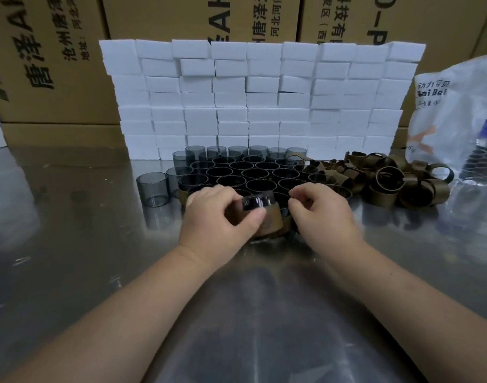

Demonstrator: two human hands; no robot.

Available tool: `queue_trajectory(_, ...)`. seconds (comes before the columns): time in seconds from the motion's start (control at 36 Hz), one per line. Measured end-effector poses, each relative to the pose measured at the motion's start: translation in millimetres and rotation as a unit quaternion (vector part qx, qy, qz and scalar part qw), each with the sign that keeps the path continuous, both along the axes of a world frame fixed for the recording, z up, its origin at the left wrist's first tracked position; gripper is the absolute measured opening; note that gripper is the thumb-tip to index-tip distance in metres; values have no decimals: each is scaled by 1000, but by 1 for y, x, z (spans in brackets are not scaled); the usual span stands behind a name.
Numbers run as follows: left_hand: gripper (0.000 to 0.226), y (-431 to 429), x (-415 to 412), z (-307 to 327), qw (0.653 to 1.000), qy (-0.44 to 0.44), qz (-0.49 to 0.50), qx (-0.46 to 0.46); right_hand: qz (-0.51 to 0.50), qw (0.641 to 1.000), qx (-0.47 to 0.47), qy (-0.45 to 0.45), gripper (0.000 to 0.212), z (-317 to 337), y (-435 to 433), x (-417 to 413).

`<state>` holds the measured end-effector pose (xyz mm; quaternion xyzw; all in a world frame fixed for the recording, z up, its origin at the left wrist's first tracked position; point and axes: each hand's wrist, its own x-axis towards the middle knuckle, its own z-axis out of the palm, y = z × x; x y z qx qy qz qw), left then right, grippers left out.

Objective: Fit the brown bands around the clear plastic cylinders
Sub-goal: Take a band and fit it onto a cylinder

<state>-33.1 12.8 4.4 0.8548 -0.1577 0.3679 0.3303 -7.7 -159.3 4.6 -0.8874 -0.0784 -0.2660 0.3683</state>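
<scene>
The clear cylinder (257, 201) is held just above the table (71, 244), in front of the standing cylinders (250, 172), with a brown band (271, 222) round its lower part. The left hand (217, 217) has its grip clamped on both, thumb on the band. The right hand (319, 211) is just beside them, fingers curled; whether its grip pinches anything cannot be told. The cylinder's axis looks near upright and slightly tilted, though blur hides the detail. A skewed push could jam the band crooked, and a slip could topple the nearest standing cylinders.
</scene>
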Motion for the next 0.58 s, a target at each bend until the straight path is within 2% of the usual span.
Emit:
queue_trajectory(0.11, 47, -5, 1, -6, 997, 19, -39, 62, -10, 998, -47, 38, 24, 1, 1, 1)
queue_trajectory(0.39, 33, -6, 8, -14, 993, 68, -62, 73, -11, 986, -140, 89, 39, 0, 4, 2)
queue_trajectory(0.58, 26, -5, 9, -16, 987, 114, -94, 67, -15, 982, -151, 114, 39, 2, 2, 3)
